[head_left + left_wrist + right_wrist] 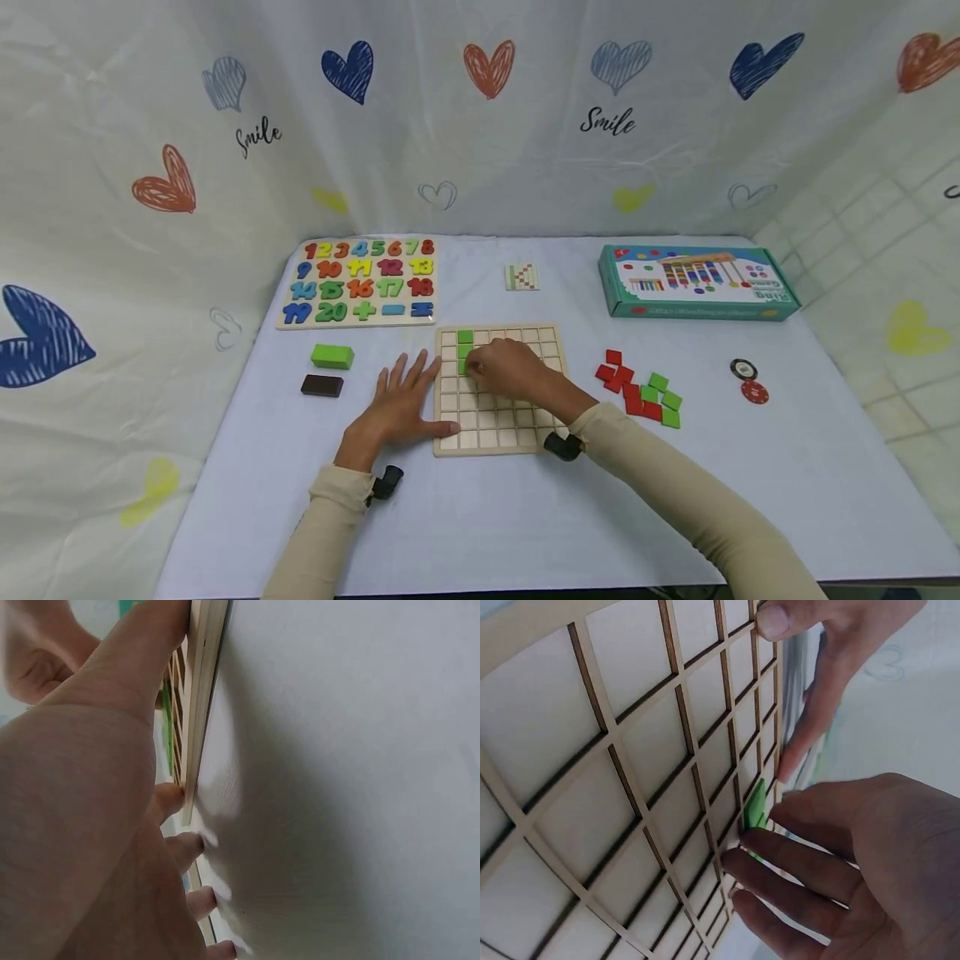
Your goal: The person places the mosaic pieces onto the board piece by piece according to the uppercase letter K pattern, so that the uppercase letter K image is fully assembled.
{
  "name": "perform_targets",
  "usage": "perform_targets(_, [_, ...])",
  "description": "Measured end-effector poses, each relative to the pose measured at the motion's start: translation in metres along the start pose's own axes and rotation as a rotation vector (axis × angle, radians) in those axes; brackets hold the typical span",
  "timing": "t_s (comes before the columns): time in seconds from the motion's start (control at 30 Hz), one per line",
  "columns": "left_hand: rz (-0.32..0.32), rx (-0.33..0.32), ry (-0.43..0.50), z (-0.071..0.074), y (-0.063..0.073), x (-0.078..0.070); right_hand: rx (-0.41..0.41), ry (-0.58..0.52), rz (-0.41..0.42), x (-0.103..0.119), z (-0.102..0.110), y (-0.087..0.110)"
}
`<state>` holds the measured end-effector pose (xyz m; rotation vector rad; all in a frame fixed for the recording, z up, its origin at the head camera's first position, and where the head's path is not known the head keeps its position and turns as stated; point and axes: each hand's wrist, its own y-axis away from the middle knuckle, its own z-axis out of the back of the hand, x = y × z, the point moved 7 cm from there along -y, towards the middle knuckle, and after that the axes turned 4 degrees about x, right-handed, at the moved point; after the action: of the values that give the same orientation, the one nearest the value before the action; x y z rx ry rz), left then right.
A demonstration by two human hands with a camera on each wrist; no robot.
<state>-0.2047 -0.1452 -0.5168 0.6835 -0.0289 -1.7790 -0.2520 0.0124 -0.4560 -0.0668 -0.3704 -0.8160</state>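
Observation:
A wooden grid board (498,417) lies flat in the middle of the table. Green square tiles (465,337) sit in its second column from the left, near the far edge. My right hand (510,368) is over the board, thumb and fingertips at a green tile (756,804), seemingly pinching it; in the head view the hand partly covers this spot. Spread fingers of my left hand (402,404) rest along the board's left side, and its thumb (131,660) lies on the frame near the lower left corner.
Loose red tiles (613,357) and green tiles (672,401) lie right of the board, with two round chips (754,392) farther right. A number puzzle (360,283), pattern card (522,277) and teal box (701,283) stand behind. Left are a green block (332,357) and a dark block (322,385).

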Motion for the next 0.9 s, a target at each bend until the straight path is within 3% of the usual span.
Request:
perform_targets(0.2, [-0.001, -0.010, 0.001, -0.003, 0.001, 0.001, 0.078, 0.087, 0.090, 0.005, -0.004, 0.003])
perform_targets(0.33, [-0.004, -0.007, -0.006, -0.003, 0.000, 0.000, 0.111, -0.074, 0.069, -0.006, 0.005, 0.003])
perform_targets(0.5, [-0.004, -0.015, -0.005, -0.001, 0.000, -0.001, 0.084, -0.266, 0.018, -0.031, 0.030, 0.012])
perform_targets(0.7, [-0.001, -0.012, -0.012, 0.002, 0.002, -0.003, 0.029, -0.317, -0.059, -0.077, 0.055, 0.049])
perform_targets(0.9, [-0.006, -0.026, -0.056, 0.007, 0.003, -0.006, 0.078, -0.228, -0.196, -0.132, 0.070, 0.102])
